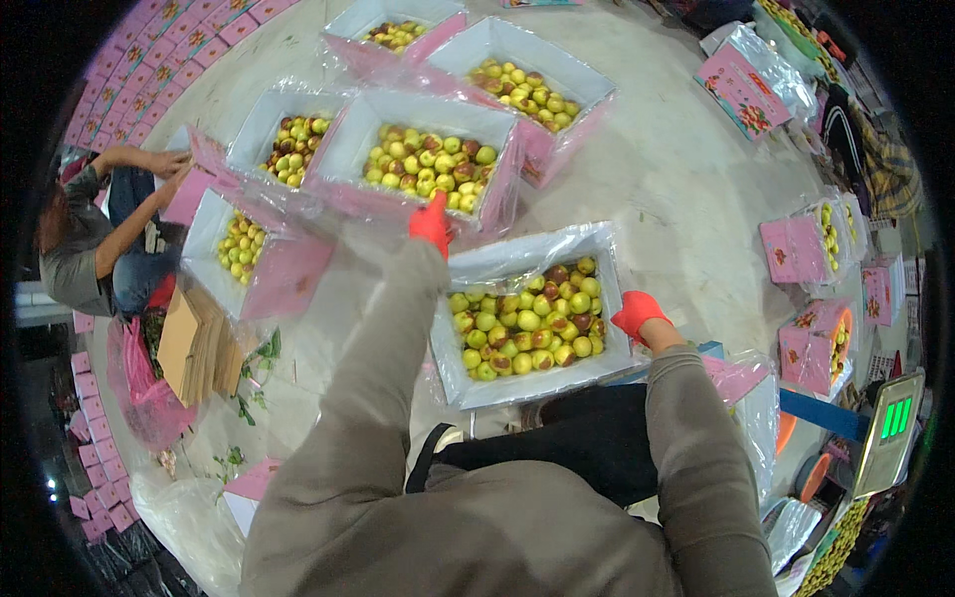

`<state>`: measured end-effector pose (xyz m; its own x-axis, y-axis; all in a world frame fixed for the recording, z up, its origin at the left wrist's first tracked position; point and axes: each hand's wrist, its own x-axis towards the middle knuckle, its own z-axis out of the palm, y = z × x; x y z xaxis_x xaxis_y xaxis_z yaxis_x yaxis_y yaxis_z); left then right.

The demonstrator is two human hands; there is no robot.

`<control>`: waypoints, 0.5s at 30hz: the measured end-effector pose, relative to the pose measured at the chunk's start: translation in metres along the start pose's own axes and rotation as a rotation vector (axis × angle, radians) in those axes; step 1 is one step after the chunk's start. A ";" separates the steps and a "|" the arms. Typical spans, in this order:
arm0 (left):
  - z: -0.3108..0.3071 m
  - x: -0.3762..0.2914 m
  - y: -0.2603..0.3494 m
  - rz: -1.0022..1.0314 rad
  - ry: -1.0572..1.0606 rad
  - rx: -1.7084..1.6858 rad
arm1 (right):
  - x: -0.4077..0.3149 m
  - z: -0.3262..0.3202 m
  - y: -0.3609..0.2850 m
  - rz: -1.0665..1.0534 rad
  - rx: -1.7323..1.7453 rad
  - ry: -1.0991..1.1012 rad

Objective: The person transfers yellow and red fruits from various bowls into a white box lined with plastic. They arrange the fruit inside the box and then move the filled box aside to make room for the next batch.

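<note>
A pink cardboard box with a white inside and a clear plastic liner lies before me. Fresh jujubes, yellow-green with brown-red patches, fill its bottom. My left hand, in a red glove, grips this near box around its far left corner; part of the grip is hidden. On the opposite side, my right hand, gloved in red too, holds the right wall. Just beyond my left hand stands another lined box of jujubes. Part of a blue scale frame shows beside my right forearm.
More lined jujube boxes stand beyond. At left a person handles a pink box near stacked cardboard sheets. A lit scale display stands at right. Pink cartons line the far left; leaves litter the floor.
</note>
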<state>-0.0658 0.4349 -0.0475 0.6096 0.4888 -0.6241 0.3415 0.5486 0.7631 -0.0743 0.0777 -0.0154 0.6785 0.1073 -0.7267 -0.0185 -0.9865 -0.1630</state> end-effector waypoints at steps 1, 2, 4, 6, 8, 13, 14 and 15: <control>0.004 -0.027 -0.012 0.242 0.024 -0.001 | 0.004 0.001 0.002 -0.010 -0.033 0.000; 0.016 -0.059 -0.033 0.544 0.030 -0.016 | 0.007 0.004 0.004 -0.019 -0.052 -0.025; 0.051 -0.111 -0.071 0.901 -0.258 0.321 | 0.009 0.010 0.009 -0.003 0.010 -0.095; 0.112 -0.143 -0.103 0.996 -0.691 0.582 | 0.008 0.006 0.012 -0.002 0.149 -0.180; 0.180 -0.153 -0.120 0.862 -0.812 0.826 | -0.012 -0.010 0.022 -0.095 0.377 -0.037; 0.261 -0.127 -0.155 0.622 -1.048 1.572 | -0.107 -0.079 0.052 -0.139 0.529 0.503; 0.257 -0.126 -0.168 0.618 -1.114 1.736 | -0.134 -0.080 0.057 -0.159 0.714 0.553; 0.247 -0.126 -0.182 0.610 -1.164 1.870 | -0.157 -0.078 0.063 -0.292 0.934 0.590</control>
<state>-0.0280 0.1063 -0.0665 0.6429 -0.5528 -0.5302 -0.3399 -0.8262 0.4493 -0.1248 -0.0106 0.1410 0.9812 -0.0004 -0.1930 -0.1745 -0.4295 -0.8860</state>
